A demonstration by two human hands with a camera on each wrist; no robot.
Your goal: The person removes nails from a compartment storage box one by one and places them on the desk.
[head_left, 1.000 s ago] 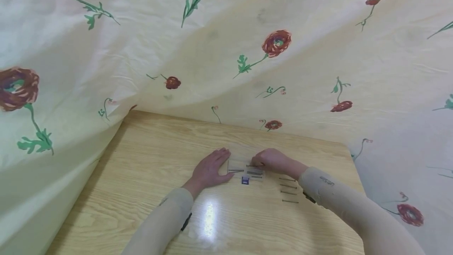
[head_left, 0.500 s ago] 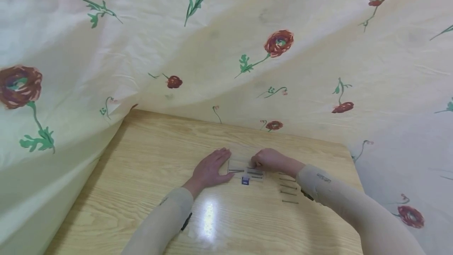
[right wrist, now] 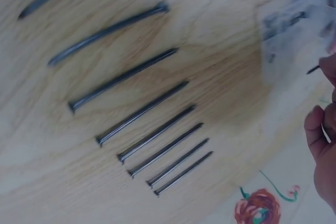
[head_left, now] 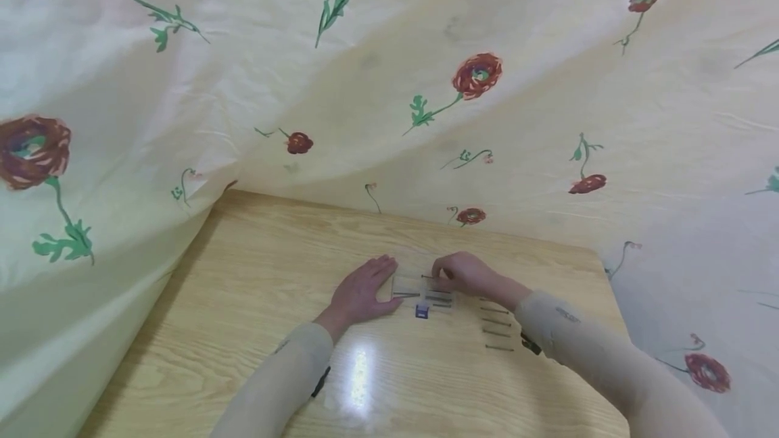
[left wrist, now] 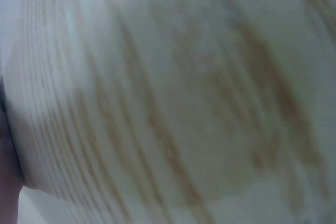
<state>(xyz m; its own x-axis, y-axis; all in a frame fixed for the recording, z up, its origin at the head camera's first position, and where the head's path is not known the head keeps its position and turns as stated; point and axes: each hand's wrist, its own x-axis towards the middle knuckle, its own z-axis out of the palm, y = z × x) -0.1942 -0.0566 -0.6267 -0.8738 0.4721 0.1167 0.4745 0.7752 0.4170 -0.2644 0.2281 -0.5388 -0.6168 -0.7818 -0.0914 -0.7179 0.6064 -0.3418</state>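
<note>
A small clear plastic box (head_left: 402, 284) with several nails in it lies on the wooden table. Its blue latch (head_left: 422, 312) faces my body. My left hand (head_left: 363, 293) lies along the box's left side, fingers straight and thumb out by the near corner. Only a sliver of that hand (left wrist: 7, 177) shows in the left wrist view. Over the right part of the box, my right hand (head_left: 464, 273) pinches a nail (head_left: 427, 277) between thumb and index finger. In the right wrist view the nail's dark end (right wrist: 313, 70) pokes out from the fingertips.
To the right of the box, several loose nails (right wrist: 144, 113) of graded lengths lie in a row on the table (head_left: 274, 249). A flowered cloth (head_left: 365, 100) hangs behind the table and along its sides.
My right hand dipped a little toward the box, then rose slightly, and the pinched nail now shows farther toward the box's back. My left hand has stayed in place.
</note>
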